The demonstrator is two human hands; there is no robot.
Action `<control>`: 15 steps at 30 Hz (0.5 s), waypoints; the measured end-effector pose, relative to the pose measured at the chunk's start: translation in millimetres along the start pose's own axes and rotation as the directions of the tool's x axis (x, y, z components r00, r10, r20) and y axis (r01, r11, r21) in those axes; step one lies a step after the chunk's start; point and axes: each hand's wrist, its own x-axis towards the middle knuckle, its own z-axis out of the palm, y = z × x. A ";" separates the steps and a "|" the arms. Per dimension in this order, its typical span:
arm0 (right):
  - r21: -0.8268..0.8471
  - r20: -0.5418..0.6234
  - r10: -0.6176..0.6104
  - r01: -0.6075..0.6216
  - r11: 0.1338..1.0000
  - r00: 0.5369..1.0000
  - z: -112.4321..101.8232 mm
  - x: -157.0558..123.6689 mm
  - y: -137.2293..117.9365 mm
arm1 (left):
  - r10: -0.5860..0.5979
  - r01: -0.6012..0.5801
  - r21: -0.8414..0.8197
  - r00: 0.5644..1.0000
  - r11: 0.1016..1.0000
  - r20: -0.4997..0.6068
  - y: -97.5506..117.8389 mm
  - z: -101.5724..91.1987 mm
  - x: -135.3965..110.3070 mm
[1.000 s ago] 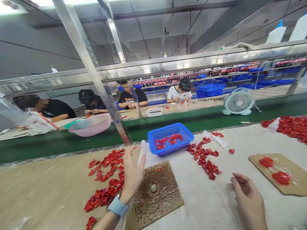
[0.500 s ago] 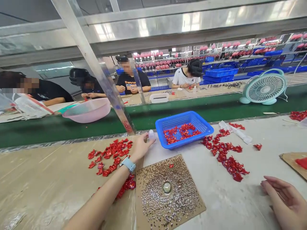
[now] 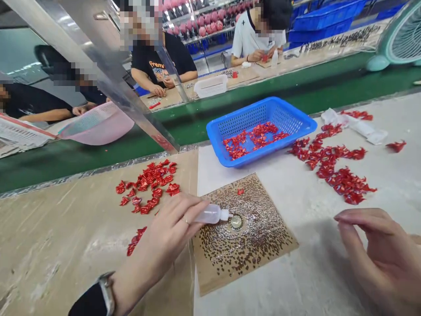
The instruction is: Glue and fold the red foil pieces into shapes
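My left hand (image 3: 174,224) is closed around a small translucent squeeze bottle (image 3: 208,214), held tilted almost flat. Its white nozzle points right, at the edge of a round bottle cap (image 3: 236,221); whether they touch I cannot tell. That cap lies on a square cardboard sheet (image 3: 210,283) strewn with tiny shiny bits, with one small red piece (image 3: 240,192) near the far edge. To the right, above the table, my right hand (image 3: 378,250) has thumb and forefinger tips together in a pinch. What they hold, if anything, is hidden.
A blue perforated basket (image 3: 217,156) of red pieces stands behind the sheet. Red shiny pieces lie in piles on the left (image 3: 151,180) and right (image 3: 342,169). A metal post (image 3: 131,101) rises at left. Across the green belt (image 3: 184,120), several people work.
My left hand has brought the squeeze bottle from beside the basket down to the bottle cap. My right hand has come slightly up. The view has tilted down and closer.
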 end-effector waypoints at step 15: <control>-0.009 0.123 -0.082 0.084 0.996 0.989 -3.7 5.4 -9.7 | 0.288 -0.305 0.220 0.952 0.927 0.105 15.5 -11.2 4.3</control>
